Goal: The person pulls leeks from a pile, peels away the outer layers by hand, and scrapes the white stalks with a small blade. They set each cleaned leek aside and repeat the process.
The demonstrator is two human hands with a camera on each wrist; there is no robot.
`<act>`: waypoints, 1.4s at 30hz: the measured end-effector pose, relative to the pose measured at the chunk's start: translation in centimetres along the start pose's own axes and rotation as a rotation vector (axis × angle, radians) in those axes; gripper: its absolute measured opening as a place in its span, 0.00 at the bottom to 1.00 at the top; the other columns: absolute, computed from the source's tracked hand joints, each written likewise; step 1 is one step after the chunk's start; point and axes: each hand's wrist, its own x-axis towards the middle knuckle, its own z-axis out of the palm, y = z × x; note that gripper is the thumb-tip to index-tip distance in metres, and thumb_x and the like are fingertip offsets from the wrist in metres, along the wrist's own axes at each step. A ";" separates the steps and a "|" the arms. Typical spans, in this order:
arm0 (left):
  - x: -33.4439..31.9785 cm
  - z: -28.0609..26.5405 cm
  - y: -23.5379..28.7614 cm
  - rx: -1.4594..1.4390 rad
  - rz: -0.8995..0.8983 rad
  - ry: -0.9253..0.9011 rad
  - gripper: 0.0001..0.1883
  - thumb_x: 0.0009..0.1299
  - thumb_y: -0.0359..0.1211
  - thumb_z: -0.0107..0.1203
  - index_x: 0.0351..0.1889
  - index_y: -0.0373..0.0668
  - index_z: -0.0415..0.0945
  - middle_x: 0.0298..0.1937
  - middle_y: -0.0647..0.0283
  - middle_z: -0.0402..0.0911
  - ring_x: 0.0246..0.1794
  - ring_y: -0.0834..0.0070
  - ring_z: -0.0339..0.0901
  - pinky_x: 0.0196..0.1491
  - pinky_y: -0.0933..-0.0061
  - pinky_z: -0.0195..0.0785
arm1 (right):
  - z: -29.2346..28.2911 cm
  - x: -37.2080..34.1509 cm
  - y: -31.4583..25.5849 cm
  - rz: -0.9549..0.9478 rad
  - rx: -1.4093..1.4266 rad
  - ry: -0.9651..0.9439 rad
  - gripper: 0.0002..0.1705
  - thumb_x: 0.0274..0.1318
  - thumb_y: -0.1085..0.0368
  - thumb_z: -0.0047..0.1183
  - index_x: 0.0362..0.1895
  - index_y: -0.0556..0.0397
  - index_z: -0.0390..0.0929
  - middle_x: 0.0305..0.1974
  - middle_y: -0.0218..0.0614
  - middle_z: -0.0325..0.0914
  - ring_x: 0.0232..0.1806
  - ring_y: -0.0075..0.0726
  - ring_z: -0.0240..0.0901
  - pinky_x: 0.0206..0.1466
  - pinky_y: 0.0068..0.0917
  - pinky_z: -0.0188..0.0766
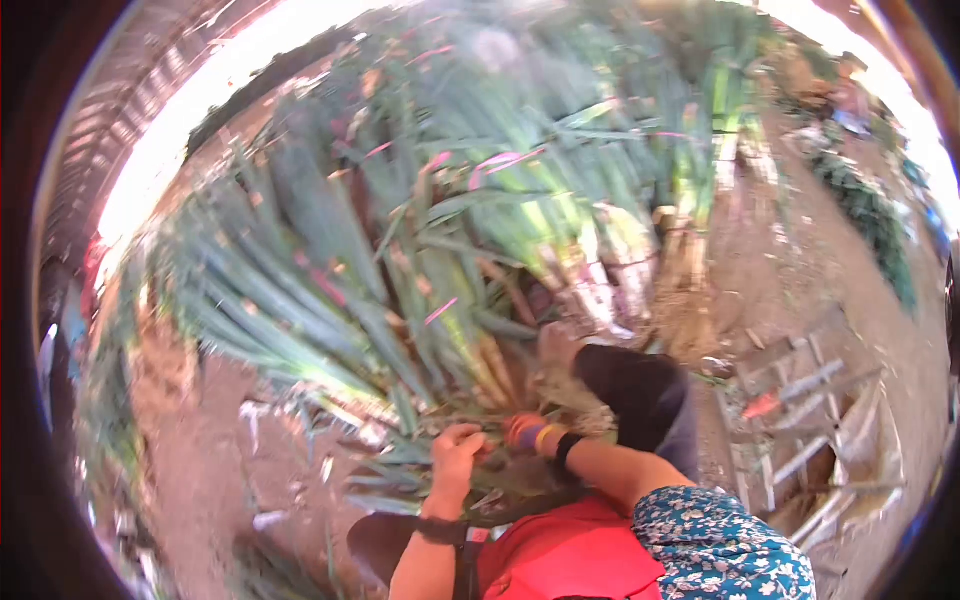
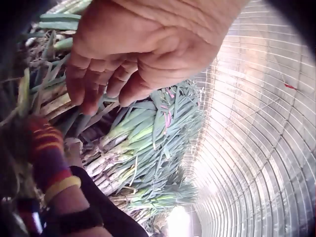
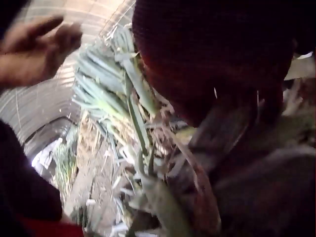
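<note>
My bare left hand (image 1: 458, 455) (image 2: 143, 47) hovers above the leafy litter, its fingers loosely bent and nothing between them. Close by on the right is my right hand (image 1: 528, 436) (image 2: 48, 150), in a striped purple and orange glove, low among leaves and stalks. In the right wrist view the glove (image 3: 212, 64) is in deep shadow, its fingertips over a broad leaf (image 3: 224, 128); whether they grip it cannot be told. The left hand (image 3: 37, 54) shows there too, raised. Long green leeks (image 1: 270, 290) (image 2: 153, 128) lie beyond both hands.
Pink ties (image 1: 500, 165) mark several bundles in the heap. A broken slatted crate (image 1: 800, 410) lies on the earth floor (image 1: 210, 450) at the right. My dark-clad knee (image 1: 640, 390) is beside the gloved hand. More greens (image 1: 865, 215) lie at the far right.
</note>
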 end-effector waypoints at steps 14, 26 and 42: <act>-2.1 2.8 2.0 -0.066 0.138 -0.050 0.10 0.57 0.23 0.53 0.37 0.30 0.73 0.25 0.57 0.78 0.20 0.71 0.77 0.21 0.76 0.67 | -1.8 -5.7 -15.2 0.298 0.167 0.015 0.11 0.45 0.64 0.51 0.35 0.49 0.81 0.39 0.36 0.79 0.39 0.35 0.76 0.41 0.34 0.72; -3.2 1.5 1.4 -0.045 0.218 -0.081 0.09 0.58 0.24 0.52 0.36 0.30 0.73 0.24 0.58 0.78 0.20 0.73 0.76 0.22 0.78 0.66 | -4.6 -6.7 -20.1 0.207 -0.005 0.019 0.09 0.45 0.66 0.49 0.31 0.51 0.81 0.35 0.43 0.79 0.36 0.45 0.77 0.36 0.38 0.73; -3.1 1.8 1.1 -0.041 0.181 -0.155 0.07 0.60 0.26 0.51 0.36 0.34 0.72 0.25 0.59 0.77 0.21 0.71 0.77 0.22 0.76 0.70 | -8.1 -8.7 -23.5 0.203 -0.051 -0.024 0.08 0.45 0.66 0.51 0.33 0.50 0.79 0.36 0.41 0.79 0.40 0.45 0.77 0.38 0.39 0.73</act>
